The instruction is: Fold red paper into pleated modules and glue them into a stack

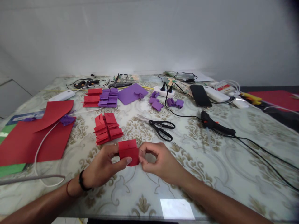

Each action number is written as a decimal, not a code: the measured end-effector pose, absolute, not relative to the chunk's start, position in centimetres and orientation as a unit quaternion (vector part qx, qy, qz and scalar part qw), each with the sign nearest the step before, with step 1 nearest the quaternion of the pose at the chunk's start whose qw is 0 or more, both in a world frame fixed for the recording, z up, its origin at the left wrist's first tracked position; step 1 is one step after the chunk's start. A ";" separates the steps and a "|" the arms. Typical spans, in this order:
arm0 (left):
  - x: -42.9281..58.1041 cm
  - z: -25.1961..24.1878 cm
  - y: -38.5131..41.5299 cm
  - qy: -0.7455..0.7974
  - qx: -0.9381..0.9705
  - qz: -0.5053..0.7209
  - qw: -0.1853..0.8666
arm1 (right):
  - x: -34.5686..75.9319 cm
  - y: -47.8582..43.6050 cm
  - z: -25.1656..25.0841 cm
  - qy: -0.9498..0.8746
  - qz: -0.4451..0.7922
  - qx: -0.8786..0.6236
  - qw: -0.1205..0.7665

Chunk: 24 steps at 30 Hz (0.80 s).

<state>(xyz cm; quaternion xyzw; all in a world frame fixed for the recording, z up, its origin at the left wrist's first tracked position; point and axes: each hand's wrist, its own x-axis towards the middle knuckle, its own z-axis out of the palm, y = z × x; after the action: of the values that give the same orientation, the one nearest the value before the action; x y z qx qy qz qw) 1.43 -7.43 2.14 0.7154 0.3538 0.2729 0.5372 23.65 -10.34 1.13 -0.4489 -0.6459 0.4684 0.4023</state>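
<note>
A small folded red paper piece (129, 151) is held over the patterned table (142, 193), near its front edge. My left hand (104, 165) grips it from the left, thumb across its front. On its right edge, the thumb and forefinger of my right hand (158, 160) are pinched together. Just behind lie several folded red pieces (107, 128) in two columns. Black-handled scissors (161, 126) rest behind my right hand, blades toward the left. Farther back, red folded pieces (92, 98) sit beside purple folded pieces (108, 98).
Large red sheets (44, 140) lie at the left with a white cable (39, 149). A black glue gun (217, 124) lies at the right, its cords trailing. Behind are a phone (200, 95), a purple sheet (130, 94) and a white power strip (164, 91).
</note>
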 end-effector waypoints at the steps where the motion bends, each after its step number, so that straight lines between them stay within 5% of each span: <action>1: 1.4 2.1 -7.3 0.353 0.713 0.273 0.541 | 23.7 -10.3 1.0 -0.644 0.470 -0.448 0.404; 24: 1.7 2.2 -7.5 0.354 0.771 0.251 0.466 | 23.2 -10.9 1.6 -0.721 0.369 -0.425 0.404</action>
<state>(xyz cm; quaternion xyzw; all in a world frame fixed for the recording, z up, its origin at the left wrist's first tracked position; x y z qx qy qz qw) 1.67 -7.51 2.23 0.7714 0.3536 0.2514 0.4655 23.19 -10.86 1.60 -0.4252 -0.7207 0.3693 0.4043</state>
